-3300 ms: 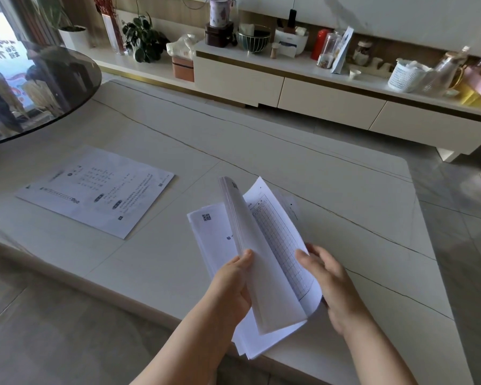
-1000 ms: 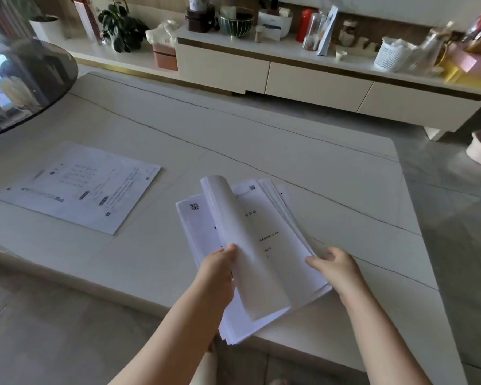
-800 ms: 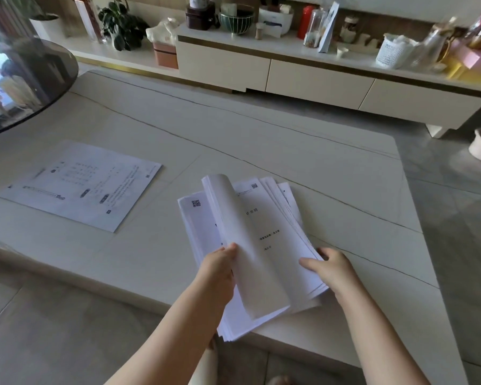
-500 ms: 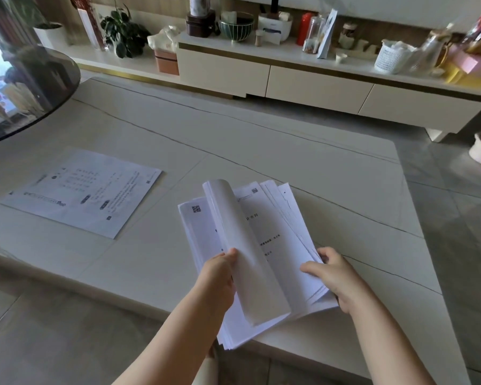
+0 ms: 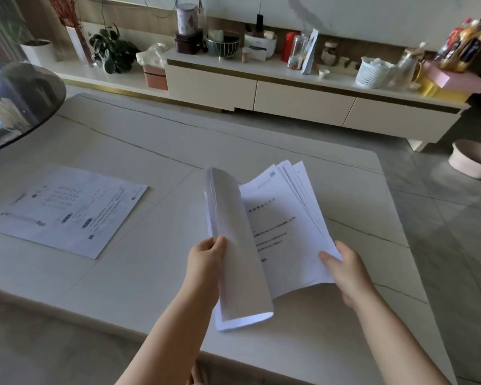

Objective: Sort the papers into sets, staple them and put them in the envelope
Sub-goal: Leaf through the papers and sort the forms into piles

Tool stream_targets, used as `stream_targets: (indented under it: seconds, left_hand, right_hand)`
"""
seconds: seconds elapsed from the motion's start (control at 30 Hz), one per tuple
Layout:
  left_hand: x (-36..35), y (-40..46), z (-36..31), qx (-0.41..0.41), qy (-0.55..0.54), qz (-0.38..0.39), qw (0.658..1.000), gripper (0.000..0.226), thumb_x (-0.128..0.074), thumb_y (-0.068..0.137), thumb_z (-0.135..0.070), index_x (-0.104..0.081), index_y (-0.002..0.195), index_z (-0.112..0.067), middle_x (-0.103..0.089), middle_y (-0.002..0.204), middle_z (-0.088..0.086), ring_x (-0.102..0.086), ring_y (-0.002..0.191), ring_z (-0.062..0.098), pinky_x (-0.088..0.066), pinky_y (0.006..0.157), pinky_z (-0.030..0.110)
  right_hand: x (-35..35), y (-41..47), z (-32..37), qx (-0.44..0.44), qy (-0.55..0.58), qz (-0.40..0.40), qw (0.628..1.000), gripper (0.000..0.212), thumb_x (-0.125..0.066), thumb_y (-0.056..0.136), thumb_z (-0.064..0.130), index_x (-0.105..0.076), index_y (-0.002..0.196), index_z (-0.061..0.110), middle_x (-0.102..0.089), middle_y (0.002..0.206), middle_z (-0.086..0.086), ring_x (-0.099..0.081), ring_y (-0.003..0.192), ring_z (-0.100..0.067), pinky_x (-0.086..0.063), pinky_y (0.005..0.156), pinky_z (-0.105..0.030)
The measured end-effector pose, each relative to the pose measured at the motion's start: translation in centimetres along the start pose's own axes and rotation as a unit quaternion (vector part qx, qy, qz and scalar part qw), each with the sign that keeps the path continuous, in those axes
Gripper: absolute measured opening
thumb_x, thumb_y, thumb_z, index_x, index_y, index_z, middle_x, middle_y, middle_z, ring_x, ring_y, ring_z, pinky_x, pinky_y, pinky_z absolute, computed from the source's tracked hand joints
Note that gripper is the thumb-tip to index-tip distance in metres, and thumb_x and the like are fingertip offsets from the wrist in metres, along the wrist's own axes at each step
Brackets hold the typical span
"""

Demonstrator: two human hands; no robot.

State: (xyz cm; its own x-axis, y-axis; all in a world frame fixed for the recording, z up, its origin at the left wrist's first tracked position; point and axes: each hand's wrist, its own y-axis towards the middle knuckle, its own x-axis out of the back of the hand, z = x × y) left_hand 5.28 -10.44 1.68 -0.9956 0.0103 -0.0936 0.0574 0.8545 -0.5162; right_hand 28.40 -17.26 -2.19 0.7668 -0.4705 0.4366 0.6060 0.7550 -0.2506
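I hold a stack of white printed papers above the near part of the pale table [image 5: 150,273]. My left hand [image 5: 206,262] grips a folded-back bundle of sheets [image 5: 233,259] that curls up and over to the left. My right hand [image 5: 345,265] pinches the lower right edge of the fanned sheets [image 5: 283,232], thumb on top of a page with printed lines. One printed set [image 5: 64,211] lies flat on the table at the left. No stapler and no envelope are in view.
A dark round glass tabletop [image 5: 20,107] overlaps the table at the far left. Behind the table runs a low cream cabinet [image 5: 289,98] crowded with jars, a bowl, a white basket and plants. A pale basin [image 5: 472,159] sits on the tiled floor at the right.
The stack has spread wider apart: my left hand has pulled its curled bundle to the left and my right hand has drawn the fanned sheets to the right. The QR-marked sheet under the bundle is no longer visible.
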Motion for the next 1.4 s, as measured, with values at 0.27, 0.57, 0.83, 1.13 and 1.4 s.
stream_targets:
  seconds: [0.27, 0.57, 0.83, 1.13, 1.4]
  left_hand:
    - [-1.9, 1.5, 1.5, 0.009, -0.018, 0.014, 1.000, 0.017, -0.055, 0.094, -0.013, -0.061, 0.081, -0.003, -0.056, 0.076, 0.016, -0.051, 0.072, 0.024, -0.042, 0.070, 0.037]
    - [-4.4, 2.6, 3.0, 0.069, -0.080, 0.058, 0.993, 0.019, -0.054, 0.096, -0.018, -0.069, 0.090, -0.007, -0.069, 0.090, 0.014, -0.063, 0.083, 0.027, -0.048, 0.092, 0.048]
    - [-4.3, 2.3, 2.8, 0.140, -0.159, 0.068, 0.975, 0.018, -0.054, 0.096, -0.020, -0.067, 0.100, -0.007, -0.072, 0.084, 0.008, -0.065, 0.079, 0.023, -0.054, 0.078, 0.038]
    - [-2.8, -0.3, 2.3, 0.165, -0.198, 0.093, 0.962, 0.026, -0.050, 0.098, -0.022, -0.065, 0.104, -0.002, -0.071, 0.086, 0.015, -0.067, 0.080, 0.027, -0.052, 0.083, 0.040]
    - [-1.9, 0.3, 2.5, 0.186, -0.219, 0.107, 0.952, 0.021, -0.053, 0.097, -0.021, -0.066, 0.096, -0.004, -0.072, 0.084, 0.014, -0.065, 0.089, 0.032, -0.053, 0.085, 0.045]
  right_hand:
    - [2.8, 9.1, 1.8, -0.015, 0.099, -0.151, 0.983, 0.010, -0.052, 0.088, 0.005, -0.054, 0.095, 0.011, -0.058, 0.092, -0.009, -0.049, 0.074, -0.022, -0.038, 0.065, -0.029]
    - [3.0, 13.6, -0.6, -0.087, -0.145, -0.191, 0.967, 0.035, -0.057, 0.088, 0.016, -0.051, 0.119, 0.000, -0.058, 0.121, -0.019, -0.056, 0.107, -0.037, -0.044, 0.082, -0.038]
    - [2.0, 7.6, 0.5, 0.062, -0.234, -0.114, 0.964, 0.044, -0.063, 0.088, 0.013, -0.051, 0.129, 0.004, -0.049, 0.136, -0.013, -0.047, 0.124, -0.031, -0.036, 0.099, -0.035]
    - [-6.5, -7.0, 2.0, 0.033, 0.078, 0.170, 0.982, 0.049, -0.067, 0.087, 0.031, -0.048, 0.132, 0.035, -0.057, 0.125, 0.018, -0.054, 0.115, 0.003, -0.044, 0.098, -0.021]
    - [-7.4, -6.9, 2.0, 0.041, 0.073, 0.147, 0.986, 0.038, -0.059, 0.093, 0.028, -0.052, 0.129, 0.035, -0.062, 0.114, 0.026, -0.058, 0.103, 0.012, -0.046, 0.084, -0.009]
